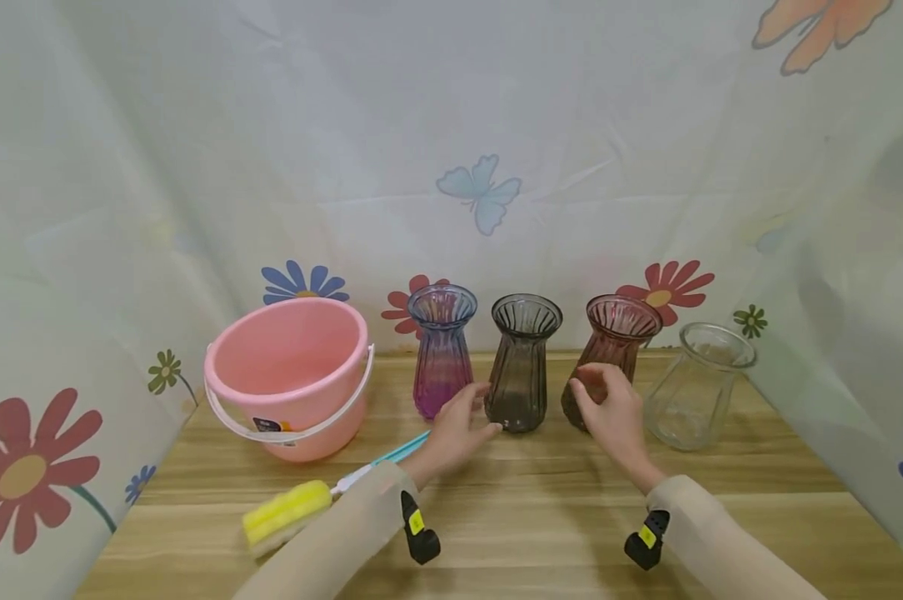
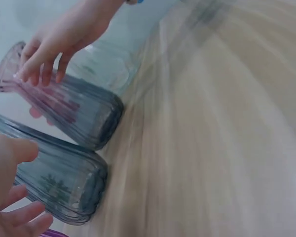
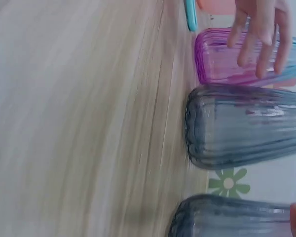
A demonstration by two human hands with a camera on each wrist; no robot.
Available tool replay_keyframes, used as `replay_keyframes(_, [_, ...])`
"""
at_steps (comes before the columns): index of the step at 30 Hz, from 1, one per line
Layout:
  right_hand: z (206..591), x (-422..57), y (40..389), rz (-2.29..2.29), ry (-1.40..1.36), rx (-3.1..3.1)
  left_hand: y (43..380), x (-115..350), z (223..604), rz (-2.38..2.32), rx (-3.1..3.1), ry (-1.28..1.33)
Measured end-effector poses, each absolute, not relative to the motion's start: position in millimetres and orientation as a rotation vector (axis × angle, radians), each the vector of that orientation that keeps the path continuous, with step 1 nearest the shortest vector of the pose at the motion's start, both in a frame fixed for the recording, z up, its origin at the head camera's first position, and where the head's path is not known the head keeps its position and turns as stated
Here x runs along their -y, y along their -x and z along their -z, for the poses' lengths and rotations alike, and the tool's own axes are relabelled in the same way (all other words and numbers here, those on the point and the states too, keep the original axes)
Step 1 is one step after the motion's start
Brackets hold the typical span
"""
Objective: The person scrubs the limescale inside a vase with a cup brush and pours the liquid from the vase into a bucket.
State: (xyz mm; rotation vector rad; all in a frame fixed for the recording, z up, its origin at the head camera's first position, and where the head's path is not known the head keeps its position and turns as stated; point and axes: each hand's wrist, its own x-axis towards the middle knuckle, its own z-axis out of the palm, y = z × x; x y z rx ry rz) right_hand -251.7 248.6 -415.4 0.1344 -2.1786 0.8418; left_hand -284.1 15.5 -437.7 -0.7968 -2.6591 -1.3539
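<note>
The curtain (image 1: 609, 125) meets the table's (image 1: 549, 525) rear edge close behind the vases; wood shows between the sleeves (image 1: 339, 533). The bucket (image 1: 301, 450) stands on the left. Slim gaps part the grey vase (image 1: 525, 371) from the purple vase (image 1: 442, 371) and red vase (image 1: 622, 348); the clear vase (image 1: 687, 408) stands just right. The brush (image 1: 290, 508) lies partly behind the left sleeve. Thumb and fingers spread, the left hand (image 1: 455, 433) is at the grey vase's left; the right hand (image 1: 616, 412), fingers loosely bent, is before the red vase, contact unclear.
</note>
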Motion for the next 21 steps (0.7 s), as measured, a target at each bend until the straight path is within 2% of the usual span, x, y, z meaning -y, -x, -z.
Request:
replay_keyframes(11, [413, -283, 253, -1.073, 0.245, 2.167, 256, -2, 452, 1.448, 2.707, 0.988])
replay_keyframes(21, [400, -303, 277, -1.193, 0.037, 2.459, 246, -11, 458, 1.483, 2.701, 1.113])
